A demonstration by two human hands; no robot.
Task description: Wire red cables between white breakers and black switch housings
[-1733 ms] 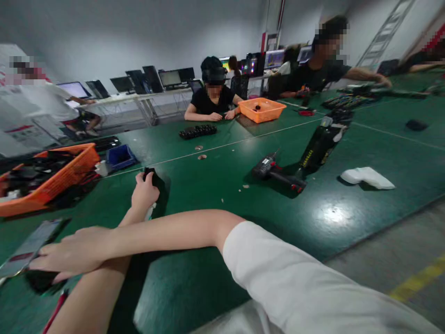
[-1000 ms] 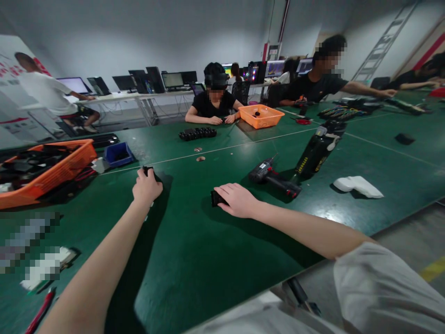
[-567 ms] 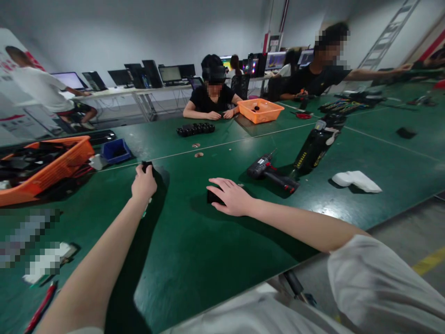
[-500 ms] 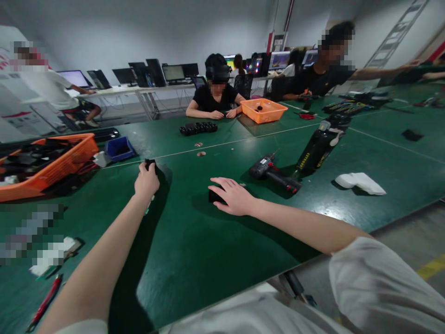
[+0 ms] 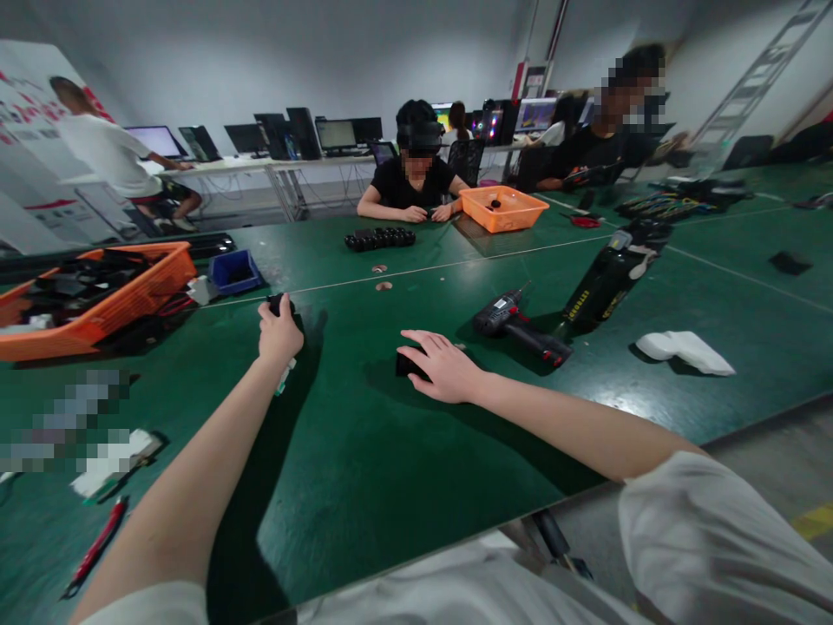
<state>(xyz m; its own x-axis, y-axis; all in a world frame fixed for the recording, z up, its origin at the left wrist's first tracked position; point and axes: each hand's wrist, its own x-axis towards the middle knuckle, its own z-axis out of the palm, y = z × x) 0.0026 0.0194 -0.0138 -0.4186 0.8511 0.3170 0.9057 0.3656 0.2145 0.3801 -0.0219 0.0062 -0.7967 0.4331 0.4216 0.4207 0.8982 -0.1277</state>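
A red-handled tool [image 5: 97, 547] lies at near left on a green table [image 5: 338, 469] as the right hand [image 5: 449, 369] spreads its fingers over a black block [image 5: 404, 365] and the left hand [image 5: 279, 337] curls its fingers around a black piece [image 5: 278, 303]. To the right, a cordless drill [image 5: 517, 325] lies near a black cylinder [image 5: 602, 286]; at left, a blue bin [image 5: 234, 273] sits beside an orange basket [image 5: 140, 299] heaped with black parts. Across the table, a person in a headset [image 5: 416, 178] sits behind clustered black pieces [image 5: 380, 240].
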